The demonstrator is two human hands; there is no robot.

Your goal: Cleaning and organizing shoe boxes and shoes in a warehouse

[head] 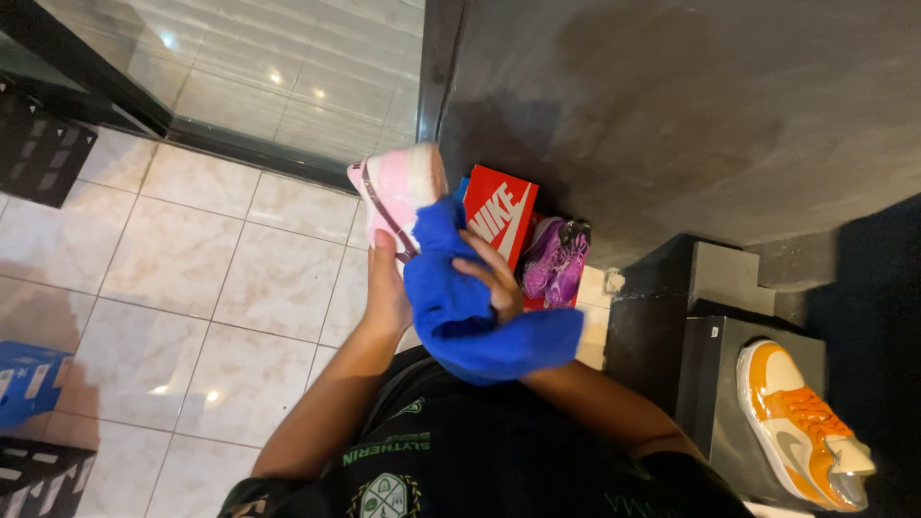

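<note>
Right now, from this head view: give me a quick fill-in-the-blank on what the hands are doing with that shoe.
1. The left hand holds a ____ shoe.
2. The right hand presses a ____ cloth against it.
3. Behind the hands stands a ____ shoebox.
4. On the black box lies an ____ and white shoe.

Missing: pink; blue; red; orange

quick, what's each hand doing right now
Left hand: closed on the pink shoe, holding it up.
Right hand: gripping the blue cloth against the shoe.
</note>
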